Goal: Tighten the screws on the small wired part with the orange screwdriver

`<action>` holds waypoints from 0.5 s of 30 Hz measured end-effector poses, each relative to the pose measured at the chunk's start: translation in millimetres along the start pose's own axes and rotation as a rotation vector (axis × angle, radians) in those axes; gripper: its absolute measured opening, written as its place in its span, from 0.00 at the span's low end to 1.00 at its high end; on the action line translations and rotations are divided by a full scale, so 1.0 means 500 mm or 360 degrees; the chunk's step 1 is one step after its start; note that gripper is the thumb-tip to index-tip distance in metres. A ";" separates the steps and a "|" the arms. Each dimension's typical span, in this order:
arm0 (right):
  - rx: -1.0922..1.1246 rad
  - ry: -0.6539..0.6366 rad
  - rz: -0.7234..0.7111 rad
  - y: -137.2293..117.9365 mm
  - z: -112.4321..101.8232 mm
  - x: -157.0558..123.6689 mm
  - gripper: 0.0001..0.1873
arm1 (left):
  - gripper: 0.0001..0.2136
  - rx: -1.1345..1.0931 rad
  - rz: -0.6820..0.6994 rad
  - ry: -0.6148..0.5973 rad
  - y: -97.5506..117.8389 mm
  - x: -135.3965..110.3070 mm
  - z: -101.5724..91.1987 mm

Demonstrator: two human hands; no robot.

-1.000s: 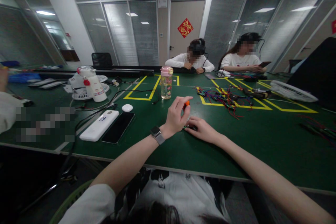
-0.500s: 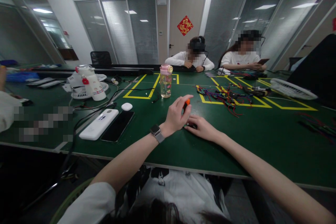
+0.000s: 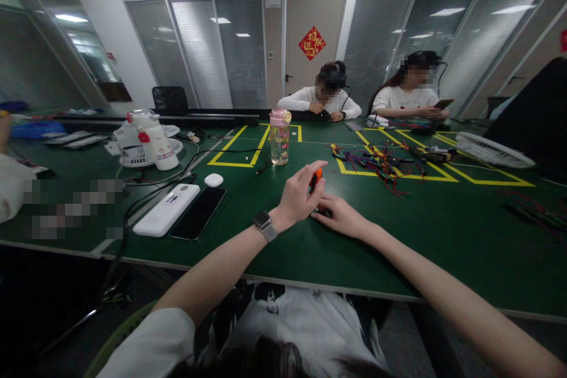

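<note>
My left hand (image 3: pixel 297 195) is closed around an orange-handled tool (image 3: pixel 315 178), held upright over the green table (image 3: pixel 283 236). A watch sits on that wrist. My right hand (image 3: pixel 340 214) rests on the table just right of it, its fingers pressing down on a small dark part (image 3: pixel 323 211) that is mostly hidden. The tool's tip points down at that part.
A white power bank (image 3: pixel 167 209), a dark phone (image 3: pixel 198 212) and a white earbud case (image 3: pixel 214 180) lie to the left. A pink-lidded bottle (image 3: pixel 280 137) stands behind. A heap of coloured wires (image 3: pixel 376 162) lies to the right. Two people sit across the table.
The hands have barely shifted; the orange tool stays in the left hand over the same spot. The view rose slightly after the first frame.
</note>
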State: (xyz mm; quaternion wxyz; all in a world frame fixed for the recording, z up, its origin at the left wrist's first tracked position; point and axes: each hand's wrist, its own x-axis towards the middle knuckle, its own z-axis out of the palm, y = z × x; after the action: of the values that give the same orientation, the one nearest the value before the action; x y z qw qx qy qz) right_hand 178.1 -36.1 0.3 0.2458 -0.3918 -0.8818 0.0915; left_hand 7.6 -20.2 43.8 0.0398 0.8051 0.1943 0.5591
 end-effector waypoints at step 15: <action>0.0003 0.0011 -0.0013 0.004 0.002 0.000 0.06 | 0.16 -0.0002 -0.0030 -0.0047 -0.001 -0.001 -0.001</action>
State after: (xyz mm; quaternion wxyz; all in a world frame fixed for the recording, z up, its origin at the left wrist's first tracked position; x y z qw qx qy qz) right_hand 179.0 -34.5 -1.1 0.2497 -0.3884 -0.8825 0.0901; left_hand 7.0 -20.0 43.4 0.0484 0.8113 0.2010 0.5469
